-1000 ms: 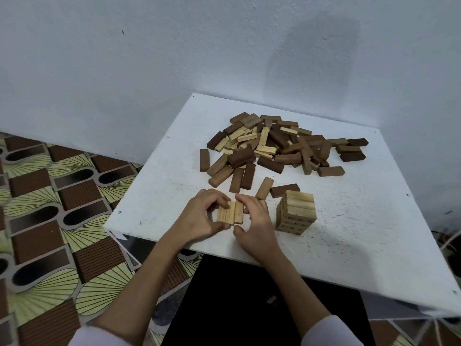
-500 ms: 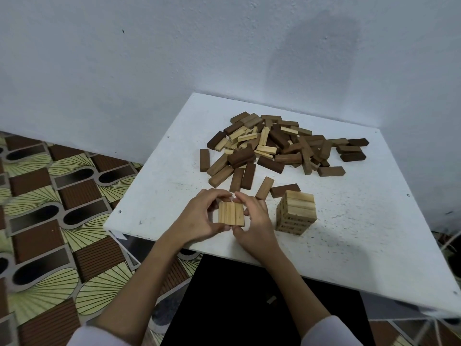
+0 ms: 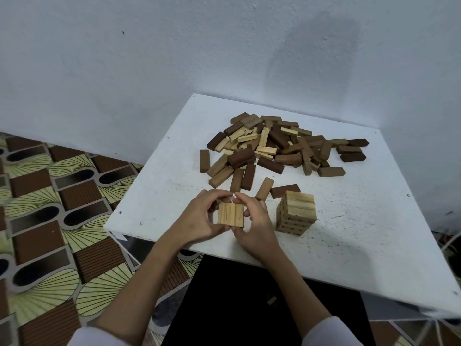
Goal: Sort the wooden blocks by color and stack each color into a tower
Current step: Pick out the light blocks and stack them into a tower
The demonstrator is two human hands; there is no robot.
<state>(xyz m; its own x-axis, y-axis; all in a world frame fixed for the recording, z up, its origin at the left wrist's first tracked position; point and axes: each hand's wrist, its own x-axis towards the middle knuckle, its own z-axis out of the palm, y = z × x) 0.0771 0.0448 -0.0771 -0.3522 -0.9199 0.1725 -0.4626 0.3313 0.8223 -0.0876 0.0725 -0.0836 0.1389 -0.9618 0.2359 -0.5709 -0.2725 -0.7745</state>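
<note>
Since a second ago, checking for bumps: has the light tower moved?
No. The light tower stands in the same spot beside the dark block near the table's front edge.

Three pale blocks (image 3: pixel 230 215) side by side, flat, near short pale tower (image 3: pixel 296 213), beneath mixed pile (image 3: pixel 279 146).

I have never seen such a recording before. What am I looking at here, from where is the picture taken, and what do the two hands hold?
There is no machine here. A person wears a camera on the head, so the picture looks forward and down at that person's own arms. The left hand and the right hand together hold a flat row of three light blocks, with fingers curled round its edges. They are above a white table. To the right of the hands stands a small tower of light blocks. Farther back lies a mixed pile of blocks, light, mid-brown and dark brown, not yet sorted. Beside the table you see a patterned floor.
</note>
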